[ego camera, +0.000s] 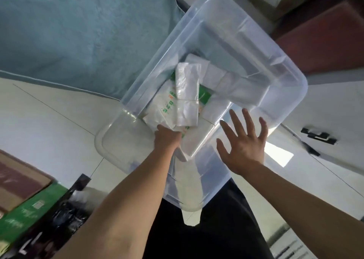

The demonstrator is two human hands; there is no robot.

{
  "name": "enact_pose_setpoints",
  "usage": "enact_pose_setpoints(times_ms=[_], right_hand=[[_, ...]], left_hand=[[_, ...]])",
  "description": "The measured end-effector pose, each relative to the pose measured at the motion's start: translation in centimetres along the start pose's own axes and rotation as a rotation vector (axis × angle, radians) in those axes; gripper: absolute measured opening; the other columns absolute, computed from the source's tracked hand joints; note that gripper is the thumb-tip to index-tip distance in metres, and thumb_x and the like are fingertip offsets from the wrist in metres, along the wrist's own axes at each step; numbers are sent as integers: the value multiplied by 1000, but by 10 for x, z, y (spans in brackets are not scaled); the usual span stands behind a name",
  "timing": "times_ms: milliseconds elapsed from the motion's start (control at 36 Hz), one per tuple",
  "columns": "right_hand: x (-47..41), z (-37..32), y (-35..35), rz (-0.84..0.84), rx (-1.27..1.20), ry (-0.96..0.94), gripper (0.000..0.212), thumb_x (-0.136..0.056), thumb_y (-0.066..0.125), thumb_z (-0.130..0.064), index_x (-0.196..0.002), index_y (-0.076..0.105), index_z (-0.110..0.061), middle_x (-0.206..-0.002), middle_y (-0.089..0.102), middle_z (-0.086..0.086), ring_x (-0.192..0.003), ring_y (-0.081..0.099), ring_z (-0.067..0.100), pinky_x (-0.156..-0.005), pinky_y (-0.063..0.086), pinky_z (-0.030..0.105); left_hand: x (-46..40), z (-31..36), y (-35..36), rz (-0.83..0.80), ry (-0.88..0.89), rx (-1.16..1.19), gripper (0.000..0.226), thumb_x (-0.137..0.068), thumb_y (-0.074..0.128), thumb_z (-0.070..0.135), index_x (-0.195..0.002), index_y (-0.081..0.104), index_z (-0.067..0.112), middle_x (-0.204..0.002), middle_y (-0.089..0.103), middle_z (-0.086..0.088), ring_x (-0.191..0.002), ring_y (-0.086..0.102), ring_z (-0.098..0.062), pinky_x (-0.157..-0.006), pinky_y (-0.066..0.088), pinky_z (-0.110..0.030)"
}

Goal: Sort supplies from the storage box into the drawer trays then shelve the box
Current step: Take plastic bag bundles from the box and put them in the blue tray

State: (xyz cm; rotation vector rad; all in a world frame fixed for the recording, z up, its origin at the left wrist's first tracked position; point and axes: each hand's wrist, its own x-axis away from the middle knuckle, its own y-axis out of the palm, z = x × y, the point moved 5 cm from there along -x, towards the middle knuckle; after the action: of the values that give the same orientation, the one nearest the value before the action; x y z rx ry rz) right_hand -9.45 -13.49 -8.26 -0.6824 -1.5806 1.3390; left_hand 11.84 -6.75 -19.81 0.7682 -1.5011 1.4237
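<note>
Reaching into the storage box (271, 48) with my left hand (167, 138), I have my fingers curled down among the packets at the near end, gripping what looks like the green-printed packet (163, 105); the fingertips are buried, so I can't tell exactly how much I've caught. My right hand (244, 142) is spread flat, all 5 fingers straight, holding nothing, just beside the box's near-right rim. I judge it's there to steady the box while the other hand pulls, since the box looks tilted and could slide.

The box is clear, thin-walled plastic with rounded corners and a stepped rim, glossy enough to catch glare. It sits on a white surface (49, 125) with a pale blue cloth (78, 32) behind it. Inside, the supplies lie heaped toward my side: a clear crinkled sleeve (187, 97) of white sheets bound by a thin band lies on top, and flat white packs (226, 77) lean farther back. All are soft, slippery film, so they may shift as 1 comes out.

A brown carton (17, 180) and a green carton (33, 209) sit at my lower left. No drawer trays are in view, so sorting seems at an early stage.
</note>
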Motion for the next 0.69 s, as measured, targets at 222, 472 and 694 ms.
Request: enact_pose_setpoints(times_ms=[222,472,694], right_hand=[[3,2,0,230,-151,-42,38,-88,52,-38,-116,71,-20,-143,57,1,-139,44,26,-113,24,57],[4,0,-4,208,-179,-38,34,-88,51,-37,-105,74,-19,-122,70,-4,-118,61,21,-109,29,52],[-6,-4,-24,-46,-490,75,32,-88,65,-31,-117,70,-17,-123,69,0,-116,61,23,-106,38,48]], left_hand=[[-16,-7,27,138,-102,-53,108,-85,74,29,-155,-4,6,-146,30,-20,-129,46,-38,-105,46,-47],[1,-24,8,218,-67,105,66,-92,53,-1,-150,24,8,-141,44,-23,-123,54,-41,-96,49,-43],[57,-14,-21,31,188,455,41,-71,63,-6,-104,66,19,-104,72,-6,-99,70,-28,-85,61,-44]])
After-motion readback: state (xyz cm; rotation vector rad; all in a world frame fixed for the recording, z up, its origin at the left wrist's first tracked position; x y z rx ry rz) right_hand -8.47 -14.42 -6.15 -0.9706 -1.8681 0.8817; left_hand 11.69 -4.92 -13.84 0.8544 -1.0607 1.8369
